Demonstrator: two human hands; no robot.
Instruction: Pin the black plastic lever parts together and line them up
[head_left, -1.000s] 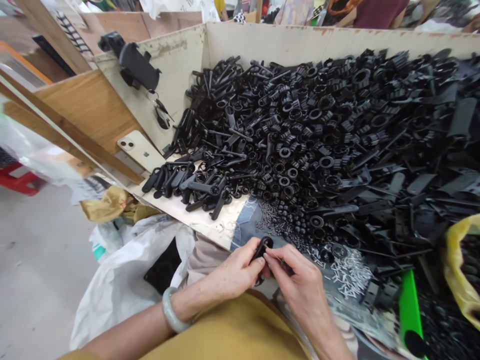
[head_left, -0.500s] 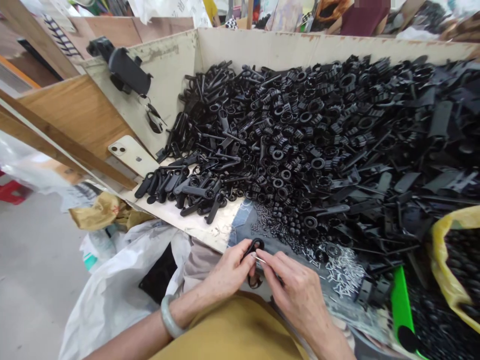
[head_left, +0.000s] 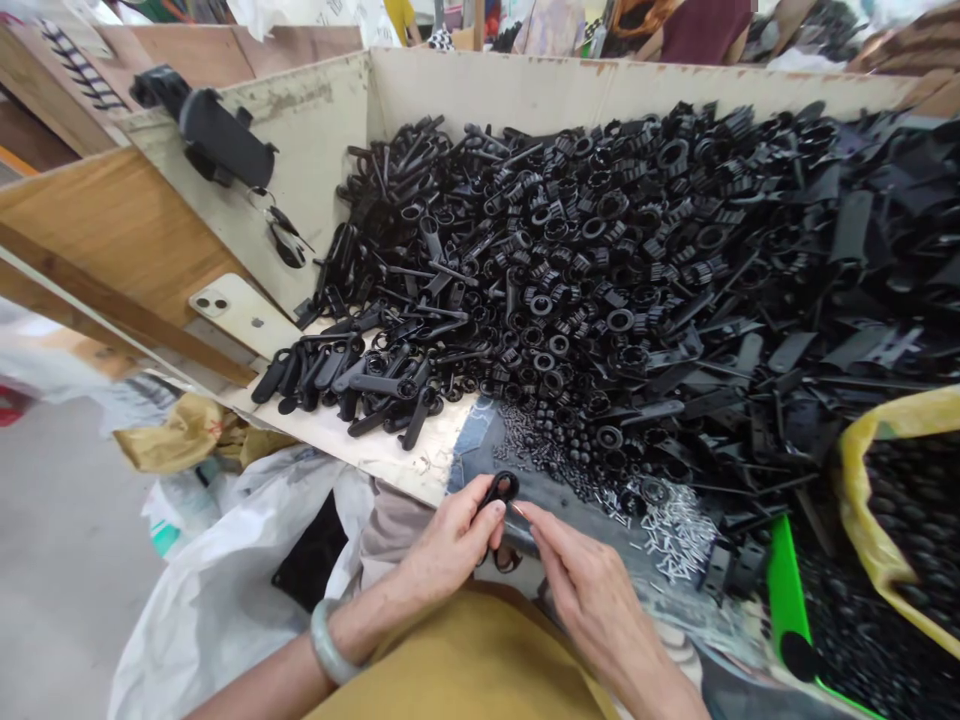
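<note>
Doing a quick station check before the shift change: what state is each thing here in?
Left hand: gripping a black plastic ring-headed part.
Right hand: fingertips beside that part, any hold unclear.
White smartphone: lying back-up.
Yellow plastic bag: open, filled with black pieces.
Pale green bangle: worn on the left wrist.

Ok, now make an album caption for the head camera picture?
Left hand holds a small black plastic looped part near the right hand, before a big heap of black plastic parts.

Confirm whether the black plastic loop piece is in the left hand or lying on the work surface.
In hand: the left hand pinches the black plastic loop piece between thumb and fingers.
</note>
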